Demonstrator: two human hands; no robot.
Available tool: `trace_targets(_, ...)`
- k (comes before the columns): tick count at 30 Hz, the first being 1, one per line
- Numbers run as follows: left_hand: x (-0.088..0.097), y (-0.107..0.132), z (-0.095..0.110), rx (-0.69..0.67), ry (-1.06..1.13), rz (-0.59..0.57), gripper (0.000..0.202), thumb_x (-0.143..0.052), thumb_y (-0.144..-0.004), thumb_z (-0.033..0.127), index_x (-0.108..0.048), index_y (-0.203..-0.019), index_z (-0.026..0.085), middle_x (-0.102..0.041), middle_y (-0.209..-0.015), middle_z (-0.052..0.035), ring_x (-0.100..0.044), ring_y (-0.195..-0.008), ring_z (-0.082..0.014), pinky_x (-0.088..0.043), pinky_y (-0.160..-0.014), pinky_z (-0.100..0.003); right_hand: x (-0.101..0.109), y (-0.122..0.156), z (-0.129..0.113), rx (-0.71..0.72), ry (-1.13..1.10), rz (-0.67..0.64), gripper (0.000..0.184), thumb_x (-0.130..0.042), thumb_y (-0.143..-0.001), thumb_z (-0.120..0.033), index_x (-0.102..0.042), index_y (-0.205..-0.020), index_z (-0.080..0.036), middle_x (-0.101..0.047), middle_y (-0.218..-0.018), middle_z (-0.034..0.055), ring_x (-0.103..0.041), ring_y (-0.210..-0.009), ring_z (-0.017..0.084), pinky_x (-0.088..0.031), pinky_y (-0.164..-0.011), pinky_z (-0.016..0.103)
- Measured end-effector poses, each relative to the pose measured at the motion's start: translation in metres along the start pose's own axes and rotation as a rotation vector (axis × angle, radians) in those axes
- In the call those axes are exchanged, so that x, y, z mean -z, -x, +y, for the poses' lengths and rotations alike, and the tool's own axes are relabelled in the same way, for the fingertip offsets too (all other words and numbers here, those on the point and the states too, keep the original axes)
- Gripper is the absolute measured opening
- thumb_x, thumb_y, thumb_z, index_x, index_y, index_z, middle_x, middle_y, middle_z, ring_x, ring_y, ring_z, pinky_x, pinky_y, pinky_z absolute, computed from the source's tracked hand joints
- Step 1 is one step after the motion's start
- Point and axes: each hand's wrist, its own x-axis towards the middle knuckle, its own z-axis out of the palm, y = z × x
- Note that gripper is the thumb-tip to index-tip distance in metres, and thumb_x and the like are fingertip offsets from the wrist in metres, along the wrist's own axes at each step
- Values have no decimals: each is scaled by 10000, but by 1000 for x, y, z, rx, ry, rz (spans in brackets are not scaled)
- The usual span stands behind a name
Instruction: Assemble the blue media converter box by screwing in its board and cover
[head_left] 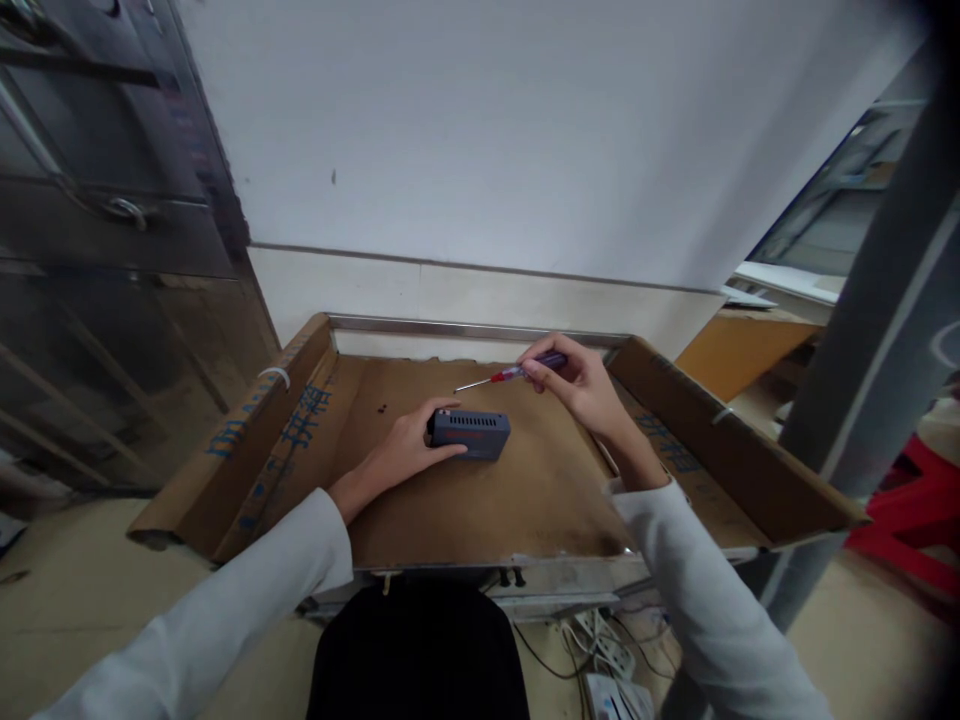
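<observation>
My left hand (412, 440) grips the left end of a small dark box-shaped device (472, 434), thumb along its near side and fingers behind. A row of slots runs along the device's upper side, with faint red lettering below. In my right hand (574, 385) is a screwdriver (514, 373) with a purple and red handle, held between thumb and fingers. Its thin metal shaft points left, and the tip is above and apart from the device. A few tiny dark specks, perhaps screws (382, 408), lie on the cardboard left of the device.
Cardboard (480, 520) with blue printing covers the work surface, its sides folded up at left and right. A white wall (480, 150) rises behind. A metal door (112, 200) is at left, a grey post (862, 300) at right. Power strips (607, 645) and cables lie below.
</observation>
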Motion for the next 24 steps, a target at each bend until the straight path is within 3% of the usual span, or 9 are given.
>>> trace_targets(7, 1, -1, 2, -14, 0, -11, 509, -690, -774, 397, -489, -1208, 225, -633, -1231, -67, -619, -1105, -228, -486, -939, -366, -11, -10, -12, 65, 176, -168, 192, -598, -849, -362, -592, -831, -171, -630, -723, 18, -540, -612, 103, -421, -589, 252)
trace_targets(24, -1, -1, 0, -24, 10, 8, 494, -695, -767, 387, -499, -1197, 241, -655, -1188, -73, -636, -1069, -235, -500, -914, -406, -13, -8, -12, 50, 247, -204, 158, -584, -850, -324, -603, -830, -169, -647, -740, 24, -530, -612, 106, -401, -579, 262)
